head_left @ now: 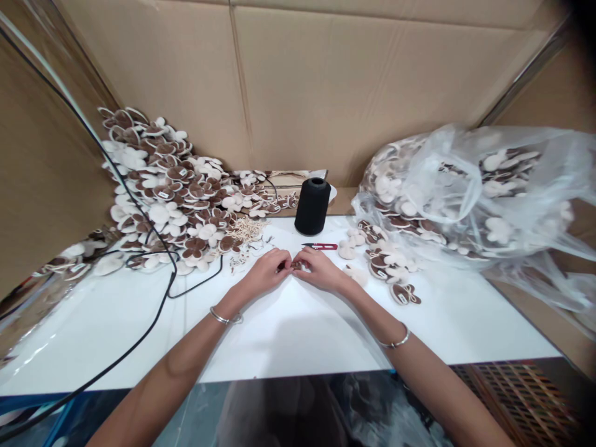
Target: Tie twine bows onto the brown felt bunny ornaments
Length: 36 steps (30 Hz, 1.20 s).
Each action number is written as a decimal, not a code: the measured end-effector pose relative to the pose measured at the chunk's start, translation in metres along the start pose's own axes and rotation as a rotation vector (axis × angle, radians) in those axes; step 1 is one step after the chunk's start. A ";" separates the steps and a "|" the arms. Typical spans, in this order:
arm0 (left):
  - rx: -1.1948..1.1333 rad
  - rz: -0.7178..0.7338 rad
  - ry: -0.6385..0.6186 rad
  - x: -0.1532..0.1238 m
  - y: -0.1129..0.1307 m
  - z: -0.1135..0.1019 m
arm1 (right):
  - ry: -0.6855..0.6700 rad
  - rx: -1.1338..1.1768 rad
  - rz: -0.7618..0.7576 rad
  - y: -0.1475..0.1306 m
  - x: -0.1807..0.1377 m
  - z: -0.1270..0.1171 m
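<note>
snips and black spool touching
Apart. The head view shows white table between the snips and the black spool.

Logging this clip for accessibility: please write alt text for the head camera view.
The person's left hand and right hand meet over a white table, fingers pinching a small brown piece. Just beyond lie a black thread cone and red-handled snips, between heaps of brown-and-cream plush shapes and a clear plastic bag holding more.
</note>
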<state>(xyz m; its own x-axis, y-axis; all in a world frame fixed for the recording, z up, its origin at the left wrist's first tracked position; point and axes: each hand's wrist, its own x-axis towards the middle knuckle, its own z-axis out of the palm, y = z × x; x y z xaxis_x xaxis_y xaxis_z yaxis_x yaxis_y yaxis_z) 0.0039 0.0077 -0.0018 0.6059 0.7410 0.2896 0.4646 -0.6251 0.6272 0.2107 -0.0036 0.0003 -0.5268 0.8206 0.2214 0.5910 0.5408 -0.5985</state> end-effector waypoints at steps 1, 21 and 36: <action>-0.001 0.000 0.000 0.000 0.000 0.000 | 0.000 0.000 -0.001 0.000 0.000 0.000; -0.006 -0.001 0.001 0.000 0.001 -0.001 | 0.003 0.000 -0.010 0.000 0.000 0.000; -0.006 0.005 0.002 -0.001 -0.001 0.000 | -0.001 0.004 -0.007 0.001 0.000 0.001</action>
<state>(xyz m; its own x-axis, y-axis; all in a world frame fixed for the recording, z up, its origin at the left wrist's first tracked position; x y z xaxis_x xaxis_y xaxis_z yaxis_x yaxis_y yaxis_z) 0.0031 0.0077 -0.0022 0.6072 0.7380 0.2944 0.4573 -0.6276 0.6300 0.2103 -0.0028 -0.0014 -0.5311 0.8169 0.2249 0.5847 0.5455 -0.6005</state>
